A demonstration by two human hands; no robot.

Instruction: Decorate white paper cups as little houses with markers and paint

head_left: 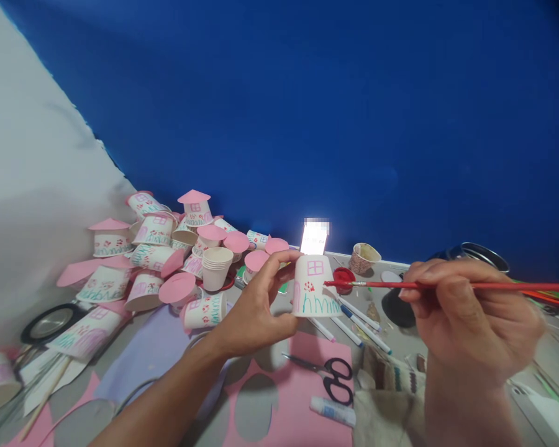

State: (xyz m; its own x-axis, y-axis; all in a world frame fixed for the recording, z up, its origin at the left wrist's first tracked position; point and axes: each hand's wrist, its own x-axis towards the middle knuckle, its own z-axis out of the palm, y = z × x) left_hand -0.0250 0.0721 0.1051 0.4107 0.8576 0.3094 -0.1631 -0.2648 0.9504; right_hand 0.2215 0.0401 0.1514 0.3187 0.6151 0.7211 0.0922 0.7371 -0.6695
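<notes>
My left hand (255,310) grips an upside-down white paper cup (314,287) drawn as a house, with a pink window, red flowers and green grass. My right hand (466,323) pinches a red-handled paintbrush (447,285) whose tip touches the cup's side by the red flowers. Both hands are held above the table's middle.
A heap of decorated paper-cup houses (158,248) with pink roofs lies at the left, beside a stack of plain cups (215,267). Pink paper (298,397) with cut-out holes, black scissors (330,375), a glue tube (333,411), markers (358,323), a red paint pot (343,277) and a lit phone (314,237) lie nearby.
</notes>
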